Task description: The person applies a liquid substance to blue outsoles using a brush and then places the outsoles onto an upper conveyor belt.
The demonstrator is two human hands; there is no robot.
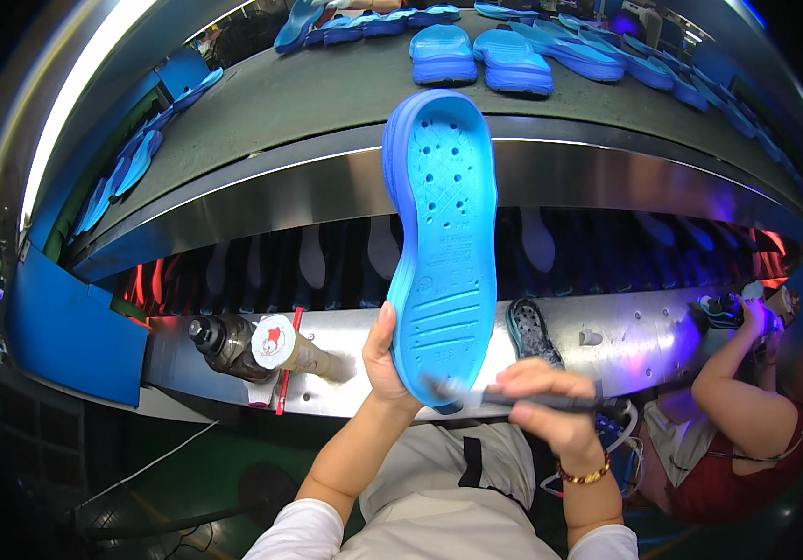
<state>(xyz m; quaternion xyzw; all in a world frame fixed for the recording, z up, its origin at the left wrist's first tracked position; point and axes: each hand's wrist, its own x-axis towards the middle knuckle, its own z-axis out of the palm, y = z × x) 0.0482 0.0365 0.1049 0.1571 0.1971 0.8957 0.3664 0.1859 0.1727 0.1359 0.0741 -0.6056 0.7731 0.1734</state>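
Note:
A bright blue shoe sole (448,252) with small holes toward its far end stands nearly upright in front of me, its inner face toward me. My left hand (387,362) is closed around its near left edge. In my right hand (553,411) is a dark-handled brush (581,404), gripped between thumb and fingers. Its pale head, smeared by motion, lies at the near end of the sole; whether it touches the surface I cannot tell. A dark speckled shoe part (530,331) rests on the metal shelf just beyond my right hand.
Beyond the sole runs a dark conveyor belt (327,98) carrying several blue soles (443,56). On the metal shelf (626,336) at left stand a dark bottle (224,343), a white-topped cylinder (294,347) and a red stick (289,369). A co-worker's arm (742,392) reaches in at right.

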